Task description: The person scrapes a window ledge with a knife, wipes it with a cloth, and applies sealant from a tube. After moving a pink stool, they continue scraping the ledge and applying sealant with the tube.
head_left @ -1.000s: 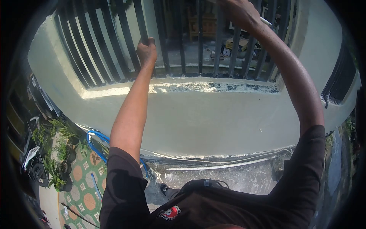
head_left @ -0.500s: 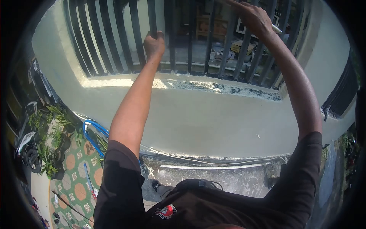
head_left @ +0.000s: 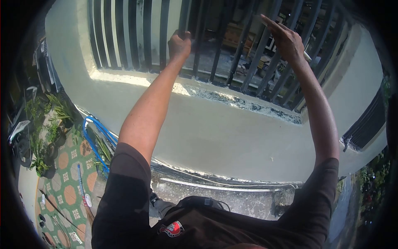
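Dark vertical bars (head_left: 148, 37) fill a window opening in a grey-green wall (head_left: 232, 137). My left hand (head_left: 180, 45) is wrapped round one of these bars left of centre. Further right and in front of the bars is my right hand (head_left: 287, 41), its index finger stretched toward the upper left. A thin pale object (head_left: 307, 56) shows behind the right wrist, its handle end sticking out from under the hand. The rest of it is hidden by the palm.
Below the bars runs a rough sill (head_left: 244, 104) with flaking paint. A blue hose (head_left: 88, 135), potted plants (head_left: 52, 124) and a broom (head_left: 85, 199) are at the lower left on patterned tiles. Wooden furniture (head_left: 237, 39) stands behind the bars. Pale pipe (head_left: 215, 186) follows the wall's foot.
The view has shifted and turned slightly. My right hand has come lower in the view, showing its stretched finger. My left hand remains on a bar.
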{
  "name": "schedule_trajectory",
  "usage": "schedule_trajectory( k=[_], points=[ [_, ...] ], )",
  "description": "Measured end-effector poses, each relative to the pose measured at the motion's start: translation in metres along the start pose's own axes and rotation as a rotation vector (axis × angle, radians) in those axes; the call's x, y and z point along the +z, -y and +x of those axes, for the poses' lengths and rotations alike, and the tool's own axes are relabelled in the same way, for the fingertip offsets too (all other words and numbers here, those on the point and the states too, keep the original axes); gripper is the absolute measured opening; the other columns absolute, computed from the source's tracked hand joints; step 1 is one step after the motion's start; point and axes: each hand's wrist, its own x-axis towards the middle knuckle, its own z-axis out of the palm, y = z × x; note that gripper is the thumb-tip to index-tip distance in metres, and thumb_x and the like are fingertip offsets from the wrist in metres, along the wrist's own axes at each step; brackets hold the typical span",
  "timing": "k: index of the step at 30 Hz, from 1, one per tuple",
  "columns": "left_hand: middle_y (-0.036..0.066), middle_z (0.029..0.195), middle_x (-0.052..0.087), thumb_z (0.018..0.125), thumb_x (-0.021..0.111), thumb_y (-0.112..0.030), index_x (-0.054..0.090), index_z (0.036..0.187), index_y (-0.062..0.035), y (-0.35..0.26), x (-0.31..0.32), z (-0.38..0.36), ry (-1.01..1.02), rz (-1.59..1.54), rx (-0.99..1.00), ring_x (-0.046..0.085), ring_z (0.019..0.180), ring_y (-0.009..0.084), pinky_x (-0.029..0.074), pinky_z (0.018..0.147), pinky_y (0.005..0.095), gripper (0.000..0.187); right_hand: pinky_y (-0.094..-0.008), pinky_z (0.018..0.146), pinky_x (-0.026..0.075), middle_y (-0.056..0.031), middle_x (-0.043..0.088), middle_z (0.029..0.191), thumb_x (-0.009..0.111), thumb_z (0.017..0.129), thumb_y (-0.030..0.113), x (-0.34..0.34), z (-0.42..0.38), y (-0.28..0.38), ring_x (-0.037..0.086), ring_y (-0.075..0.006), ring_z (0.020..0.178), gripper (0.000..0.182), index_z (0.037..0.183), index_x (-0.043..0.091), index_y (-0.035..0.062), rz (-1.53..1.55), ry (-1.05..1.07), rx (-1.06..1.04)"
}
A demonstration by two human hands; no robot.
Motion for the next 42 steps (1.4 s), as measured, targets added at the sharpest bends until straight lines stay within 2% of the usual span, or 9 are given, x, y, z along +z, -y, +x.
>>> schedule_trajectory(
  k=[16, 19, 21, 25, 27, 28, 30, 40, 42],
  points=[
    [0.022, 0.096, 0.072, 0.091, 0.063, -0.026, 0.068, 0.101, -0.0006, 0.003, 0.002, 0.003, 0.002, 0.013, 0.036, 0.068, 0.097, 0.0396, 0.052, 0.085, 0.0450, 0.027, -0.0444, 0.069, 0.063, -0.0093, 0.070, 0.116, 0.056, 0.097, 0.014, -0.006, 0.008, 0.009, 0.073, -0.0328, 0.090, 0.060, 0.149, 0.038, 0.0390, -0.014, 0.030, 0.097],
    [0.022, 0.095, 0.072, 0.091, 0.063, -0.025, 0.068, 0.101, -0.0003, 0.004, 0.001, 0.002, 0.003, -0.015, 0.023, 0.068, 0.097, 0.0390, 0.052, 0.085, 0.0444, 0.028, -0.0407, 0.060, 0.064, -0.0093, 0.071, 0.102, 0.058, 0.098, 0.018, -0.002, 0.000, 0.011, 0.074, -0.0252, 0.076, 0.066, 0.152, 0.030, 0.0421, -0.109, 0.011, 0.003],
    [0.022, 0.095, 0.072, 0.091, 0.062, -0.025, 0.068, 0.101, -0.0001, 0.005, 0.003, 0.004, 0.006, -0.021, 0.027, 0.069, 0.097, 0.0387, 0.051, 0.085, 0.0440, 0.028, -0.0443, 0.068, 0.063, -0.0098, 0.071, 0.110, 0.055, 0.096, 0.012, -0.006, 0.000, 0.012, 0.073, -0.0337, 0.086, 0.062, 0.149, 0.038, 0.0387, -0.143, 0.091, 0.045],
    [0.021, 0.095, 0.072, 0.091, 0.062, -0.025, 0.068, 0.101, -0.0001, 0.003, 0.002, 0.003, 0.010, -0.005, 0.037, 0.069, 0.096, 0.0385, 0.051, 0.085, 0.0440, 0.027, -0.0434, 0.065, 0.063, -0.0092, 0.071, 0.106, 0.056, 0.095, 0.008, -0.040, 0.018, 0.027, 0.073, -0.0328, 0.084, 0.065, 0.149, 0.037, 0.0382, -0.027, -0.093, -0.017],
    [0.022, 0.095, 0.072, 0.091, 0.063, -0.025, 0.068, 0.100, -0.0004, 0.004, 0.002, 0.002, -0.005, 0.000, 0.041, 0.069, 0.096, 0.0384, 0.051, 0.085, 0.0439, 0.027, -0.0352, 0.072, 0.057, -0.0113, 0.068, 0.124, 0.048, 0.098, 0.004, -0.073, 0.022, 0.050, 0.067, -0.0236, 0.080, 0.045, 0.139, 0.057, 0.0219, 0.047, 0.279, 0.240],
    [0.022, 0.095, 0.072, 0.091, 0.063, -0.025, 0.068, 0.100, -0.0004, 0.004, 0.002, 0.002, -0.003, 0.000, 0.037, 0.069, 0.096, 0.0384, 0.051, 0.085, 0.0439, 0.027, -0.0352, 0.072, 0.057, -0.0113, 0.068, 0.124, 0.048, 0.098, 0.004, -0.057, 0.016, 0.041, 0.067, -0.0236, 0.080, 0.045, 0.139, 0.057, 0.0219, 0.047, 0.284, 0.239],
    [0.021, 0.094, 0.071, 0.091, 0.063, -0.026, 0.068, 0.100, -0.0005, 0.003, 0.002, 0.002, 0.002, 0.000, 0.044, 0.069, 0.095, 0.0382, 0.051, 0.084, 0.0437, 0.027, -0.0431, 0.064, 0.063, -0.0089, 0.071, 0.105, 0.057, 0.093, 0.005, -0.011, 0.000, 0.011, 0.074, -0.0315, 0.084, 0.069, 0.150, 0.037, 0.0373, -0.111, -0.026, -0.035],
    [0.021, 0.094, 0.071, 0.091, 0.064, -0.025, 0.068, 0.101, -0.0003, 0.004, 0.003, 0.003, 0.010, 0.007, 0.055, 0.069, 0.094, 0.0374, 0.051, 0.084, 0.0430, 0.027, -0.0427, 0.062, 0.063, -0.0105, 0.071, 0.100, 0.057, 0.091, 0.002, -0.015, -0.001, 0.017, 0.074, -0.0303, 0.082, 0.073, 0.151, 0.033, 0.0368, -0.076, -0.021, -0.038],
    [0.021, 0.093, 0.071, 0.091, 0.063, -0.025, 0.068, 0.099, 0.0000, 0.005, 0.004, 0.003, 0.007, 0.006, 0.046, 0.069, 0.093, 0.0371, 0.051, 0.083, 0.0425, 0.027, -0.0364, 0.065, 0.062, -0.0080, 0.073, 0.103, 0.060, 0.094, 0.008, -0.026, 0.009, 0.024, 0.074, -0.0266, 0.083, 0.059, 0.146, 0.046, 0.0322, -0.185, 0.137, 0.092]
  ],
)
